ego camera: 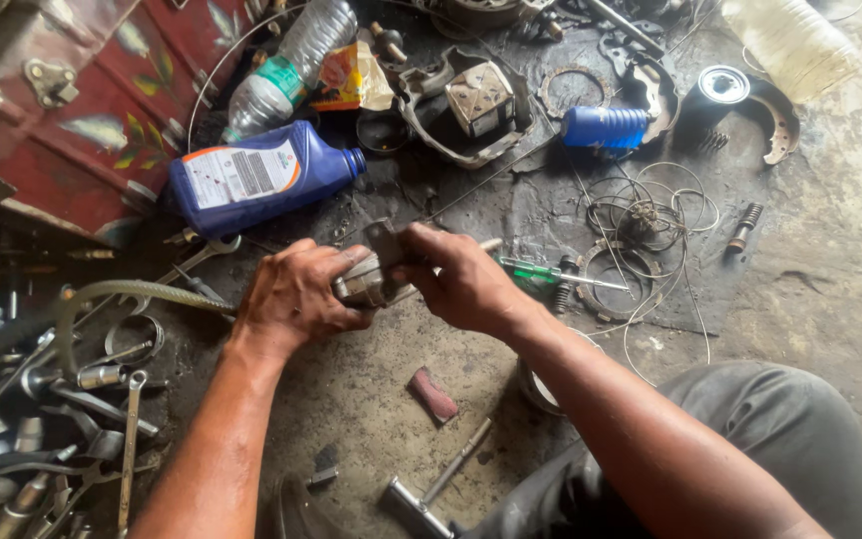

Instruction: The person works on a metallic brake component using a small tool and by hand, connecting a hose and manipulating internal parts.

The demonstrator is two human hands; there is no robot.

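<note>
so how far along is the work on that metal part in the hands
Done: parts lie stripped out on the floor, including brake shoes, rings and springs. In hand: the left hand and right hand both grip a small grey metal part. Left: the green-handled screwdriver and spanners lie unused, and the loose parts are still unassembled.

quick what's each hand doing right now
Left hand: closed on the small grey metal part.
Right hand: closed on the same part's upper end.
</note>
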